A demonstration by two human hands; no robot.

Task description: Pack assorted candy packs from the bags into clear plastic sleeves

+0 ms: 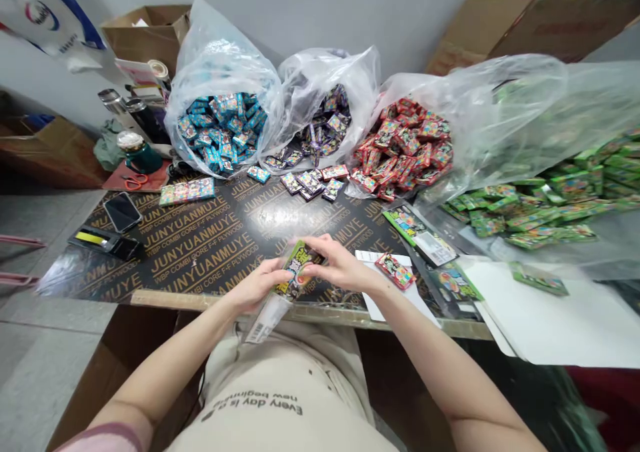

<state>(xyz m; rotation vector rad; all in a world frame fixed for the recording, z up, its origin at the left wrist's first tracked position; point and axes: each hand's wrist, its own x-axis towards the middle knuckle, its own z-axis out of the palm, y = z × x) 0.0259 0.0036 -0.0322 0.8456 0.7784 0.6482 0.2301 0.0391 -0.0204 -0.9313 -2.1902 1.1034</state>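
Observation:
Both hands hold one green-and-black printed packet point(296, 265) in a clear plastic sleeve, above the table's front edge. My left hand point(257, 284) pinches its left side, thumb on the printed face. My right hand point(336, 263) grips the upper right part, with its thumb over the print and fingers at the top edge. A white barcode label point(267, 319) shows on the lower part of the sleeve, which tilts down toward my lap. To the right, a small red packet point(395, 271) lies on white paper point(373, 305), near a sleeved green packet point(423, 233).
Clear bags of blue packets point(225, 129), dark purple packets point(330, 125), red packets point(410, 145) and green packets point(550, 199) line the back. A phone point(123, 212), orange scissors point(136, 181) and a teal jar point(141, 155) sit left. White sheets point(575, 319) lie right.

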